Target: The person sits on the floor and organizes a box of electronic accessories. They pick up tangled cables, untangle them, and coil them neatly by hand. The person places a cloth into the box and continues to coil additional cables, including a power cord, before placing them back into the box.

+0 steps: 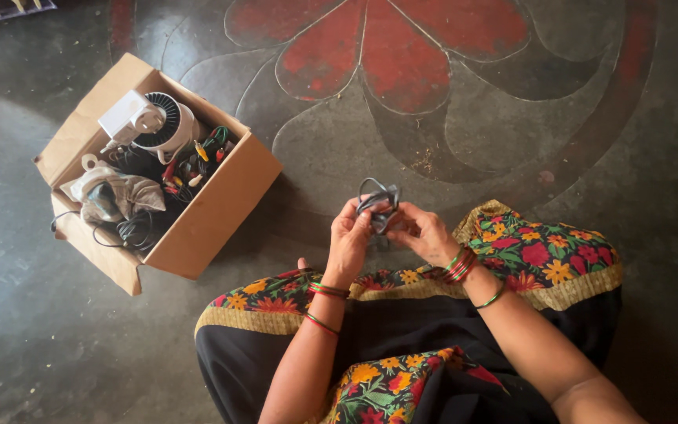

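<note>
A bundle of dark grey cable (377, 202) is held up in front of me, looped into a small coil. My left hand (349, 239) grips its lower left side with fingers curled. On the other side, my right hand (421, 233) pinches the bundle from the right. Both wrists carry red and green bangles. The hands hover above my lap, which is covered by a black cloth with bright flowers and a gold border (402, 314).
An open cardboard box (198, 228) stands on the floor to my left, holding a white plug adapter (127, 118), a round white device (168, 126), tangled cables and a grey cloth (115, 192). The dark floor bears a red painted flower pattern (386, 47).
</note>
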